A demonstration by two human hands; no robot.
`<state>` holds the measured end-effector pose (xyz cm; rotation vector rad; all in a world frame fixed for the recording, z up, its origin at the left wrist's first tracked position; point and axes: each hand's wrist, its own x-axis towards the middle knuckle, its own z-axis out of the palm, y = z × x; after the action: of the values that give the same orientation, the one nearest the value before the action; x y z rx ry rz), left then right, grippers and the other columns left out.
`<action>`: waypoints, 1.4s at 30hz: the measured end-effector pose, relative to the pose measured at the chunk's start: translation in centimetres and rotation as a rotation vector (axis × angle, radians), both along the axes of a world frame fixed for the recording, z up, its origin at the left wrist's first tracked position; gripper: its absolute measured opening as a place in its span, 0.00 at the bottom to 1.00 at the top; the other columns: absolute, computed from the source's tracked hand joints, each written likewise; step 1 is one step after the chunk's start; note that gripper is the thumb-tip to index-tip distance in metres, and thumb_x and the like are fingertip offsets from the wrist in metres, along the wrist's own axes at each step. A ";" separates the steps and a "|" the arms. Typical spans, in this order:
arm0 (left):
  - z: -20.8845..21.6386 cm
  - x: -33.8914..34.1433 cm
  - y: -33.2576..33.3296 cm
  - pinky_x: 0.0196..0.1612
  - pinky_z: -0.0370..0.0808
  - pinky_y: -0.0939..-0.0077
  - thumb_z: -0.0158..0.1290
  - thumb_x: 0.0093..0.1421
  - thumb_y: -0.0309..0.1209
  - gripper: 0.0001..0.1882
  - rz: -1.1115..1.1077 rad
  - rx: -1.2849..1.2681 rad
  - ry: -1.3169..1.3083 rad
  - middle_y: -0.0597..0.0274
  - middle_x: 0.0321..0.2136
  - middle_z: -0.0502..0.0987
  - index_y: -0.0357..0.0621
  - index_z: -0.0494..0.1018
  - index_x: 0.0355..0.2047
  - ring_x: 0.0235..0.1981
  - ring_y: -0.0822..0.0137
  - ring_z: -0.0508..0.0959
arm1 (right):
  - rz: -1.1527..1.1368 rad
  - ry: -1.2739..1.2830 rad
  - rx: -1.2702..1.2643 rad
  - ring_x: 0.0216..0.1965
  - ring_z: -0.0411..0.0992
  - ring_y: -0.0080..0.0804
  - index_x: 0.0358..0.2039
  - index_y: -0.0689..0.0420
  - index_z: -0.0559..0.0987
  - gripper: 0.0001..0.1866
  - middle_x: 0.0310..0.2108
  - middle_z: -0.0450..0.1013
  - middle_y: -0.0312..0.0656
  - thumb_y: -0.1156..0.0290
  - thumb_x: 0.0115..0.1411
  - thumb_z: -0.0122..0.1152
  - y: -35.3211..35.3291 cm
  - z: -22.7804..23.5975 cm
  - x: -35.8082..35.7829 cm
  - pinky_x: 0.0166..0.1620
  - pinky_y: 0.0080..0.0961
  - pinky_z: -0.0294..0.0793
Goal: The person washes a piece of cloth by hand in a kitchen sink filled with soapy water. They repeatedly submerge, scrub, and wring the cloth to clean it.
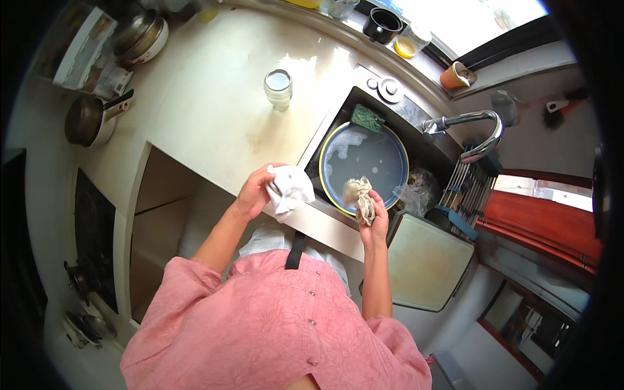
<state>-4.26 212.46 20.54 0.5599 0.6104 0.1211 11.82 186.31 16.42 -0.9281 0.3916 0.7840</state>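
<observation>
A bunched white cloth (290, 189) is gripped by my left hand (254, 193), above the counter's front edge just left of the sink. My right hand (376, 221) is closed around a crumpled beige, stained cloth (361, 199) over the near rim of a basin (321, 170). Cloudy water with patches of foam fills this blue-and-yellow-rimmed basin, which sits in the dark sink (351, 99). Against the basin's far rim rests a green scouring pad (367, 119). A glass jar (279, 90) stands upright on the counter, beyond my left hand.
A chrome faucet (478, 120) arches at the sink's right. Beside the basin lies a clear plastic bag (420, 192). A cutting board (430, 261) leans near my right forearm. Pots (91, 121) sit at the counter's left end. The windowsill holds a black mug (382, 26) and an orange cup (457, 76).
</observation>
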 end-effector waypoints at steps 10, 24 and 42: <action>-1.9 1.3 2.4 0.52 0.69 0.68 0.44 0.55 0.28 0.18 -0.014 0.055 0.084 0.54 0.41 0.74 0.33 0.66 0.46 0.45 0.63 0.74 | -0.169 -0.055 -0.153 0.35 0.75 0.29 0.42 0.61 0.70 0.10 0.37 0.73 0.42 0.75 0.60 0.46 0.7 -3.1 2.3 0.35 0.24 0.77; -0.7 1.8 -2.3 0.47 0.70 0.75 0.44 0.54 0.28 0.17 -0.139 0.198 0.284 0.60 0.36 0.74 0.35 0.68 0.44 0.39 0.69 0.74 | 0.273 -0.496 -1.144 0.67 0.35 0.53 0.62 0.46 0.57 0.33 0.66 0.33 0.55 0.63 0.56 0.54 0.4 -13.4 5.6 0.62 0.48 0.47; -3.7 8.6 -6.7 0.44 0.68 0.79 0.45 0.53 0.25 0.15 -0.443 0.565 0.266 0.64 0.36 0.73 0.38 0.70 0.42 0.38 0.73 0.72 | 0.676 -0.475 -1.407 0.47 0.67 0.59 0.53 0.54 0.60 0.25 0.47 0.67 0.59 0.69 0.55 0.53 0.3 -15.8 7.1 0.49 0.45 0.67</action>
<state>4.35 205.79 16.83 1.2600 0.6973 -0.2113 18.91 186.63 0.57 -2.6009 0.1509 0.7981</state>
